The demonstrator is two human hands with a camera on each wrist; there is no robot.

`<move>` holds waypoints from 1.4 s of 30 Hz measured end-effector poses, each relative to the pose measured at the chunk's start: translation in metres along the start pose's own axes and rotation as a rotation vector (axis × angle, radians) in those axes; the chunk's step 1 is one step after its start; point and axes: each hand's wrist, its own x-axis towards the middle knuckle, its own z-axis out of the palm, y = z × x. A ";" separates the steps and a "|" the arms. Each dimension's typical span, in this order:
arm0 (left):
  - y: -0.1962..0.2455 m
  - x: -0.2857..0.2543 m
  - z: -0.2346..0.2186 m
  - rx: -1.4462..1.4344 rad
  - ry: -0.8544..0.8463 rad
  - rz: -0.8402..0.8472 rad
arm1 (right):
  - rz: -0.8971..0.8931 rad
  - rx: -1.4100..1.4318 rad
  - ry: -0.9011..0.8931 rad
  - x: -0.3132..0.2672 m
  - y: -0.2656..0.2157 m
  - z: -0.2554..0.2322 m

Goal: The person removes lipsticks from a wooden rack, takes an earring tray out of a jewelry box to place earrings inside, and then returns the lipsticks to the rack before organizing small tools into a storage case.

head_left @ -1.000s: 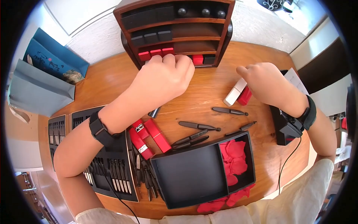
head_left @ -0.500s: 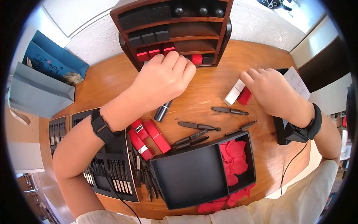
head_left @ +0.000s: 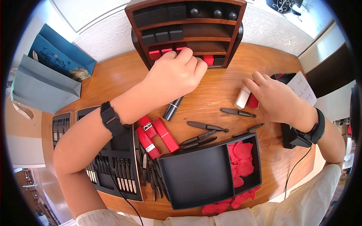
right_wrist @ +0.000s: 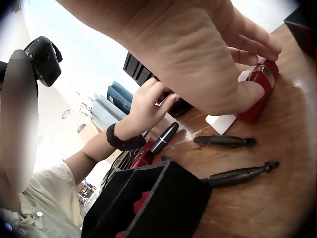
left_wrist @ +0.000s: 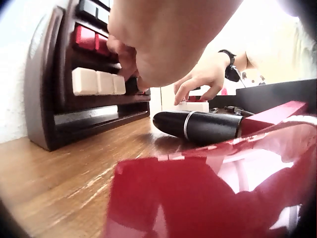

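My left hand [head_left: 177, 73] reaches to the bottom row of a wooden display rack [head_left: 241, 49], fingers curled close beside white lipstick tubes [left_wrist: 98, 82]. A small dark piece [left_wrist: 132, 85] shows at its fingertips; I cannot tell whether the hand grips it. On the table at the right, my right hand [head_left: 277, 96] holds a red lipstick tube [right_wrist: 253, 108], thumb on one side and fingers at its silver-banded end. A white tube [head_left: 242, 98] lies right beside it. Under my left wrist rests a black lipstick [head_left: 172, 109] with a silver band.
Red lipsticks [head_left: 166, 135] and several black pens [head_left: 207, 126] lie mid-table. A black divided box [head_left: 196, 177] with red petals [head_left: 241, 158] is nearest me. Pen trays [head_left: 124, 173] stand left, paper bags [head_left: 49, 84] behind them. A black box [head_left: 286, 78] with paper stands right.
My right hand has lowered its fingers onto the red tube. My left hand stays at the rack's bottom row, shifted slightly, with the black lipstick below it now more visible. The head view has turned slightly.
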 end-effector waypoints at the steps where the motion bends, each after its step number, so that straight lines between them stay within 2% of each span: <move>1: 0.000 0.001 -0.001 0.019 0.001 0.010 | -0.005 0.021 0.036 0.000 0.001 0.002; 5: -0.001 0.003 0.000 0.076 0.005 0.031 | -0.061 0.040 0.131 -0.002 0.008 0.004; 9: -0.001 0.003 0.002 0.084 0.042 0.039 | -0.030 0.060 0.094 -0.004 0.014 0.003; 12: 0.000 0.003 0.001 0.101 0.027 0.039 | -0.054 -0.040 0.159 -0.002 0.017 0.000; 14: 0.000 0.003 0.000 0.072 0.028 0.038 | -0.130 -0.271 0.197 0.000 0.016 -0.004; 15: 0.000 0.003 0.000 0.074 0.027 0.037 | -0.132 -0.272 0.200 0.001 0.015 -0.004; 17: 0.000 0.003 0.000 0.040 0.039 0.041 | -0.262 -0.174 0.309 0.004 0.015 0.000; 20: 0.000 0.001 -0.001 0.012 0.040 0.035 | -0.356 -0.072 0.294 0.005 0.006 -0.002; 24: -0.007 -0.004 -0.016 -0.014 -0.024 0.056 | -0.358 -0.056 0.206 0.001 -0.003 -0.005; 30: -0.016 -0.011 -0.045 -0.129 -0.082 0.126 | -0.444 -0.235 0.273 0.012 0.006 0.009; 33: -0.010 -0.017 -0.058 -0.167 -0.088 0.201 | -0.456 -0.155 0.279 0.016 0.008 0.007; 35: -0.005 -0.019 -0.064 -0.196 -0.092 0.231 | -0.421 0.163 0.446 0.017 0.007 0.002; 36: -0.003 -0.019 -0.065 -0.191 -0.060 0.228 | -0.421 0.163 0.445 0.016 0.004 -0.003; 37: 0.000 -0.018 -0.066 -0.192 -0.059 0.229 | -0.360 0.309 0.441 0.014 -0.001 -0.008; 38: 0.004 -0.015 -0.068 -0.248 -0.009 0.166 | -0.296 0.453 0.436 0.014 -0.005 -0.012; 40: 0.014 -0.006 -0.072 -0.300 0.043 0.106 | -0.321 0.515 0.504 0.017 -0.013 -0.012; 41: 0.021 -0.002 -0.074 -0.522 0.054 -0.106 | -0.348 0.579 0.569 0.018 -0.017 -0.012; 42: 0.025 0.001 -0.076 -0.741 0.065 -0.320 | -0.373 0.512 0.629 0.018 -0.021 -0.012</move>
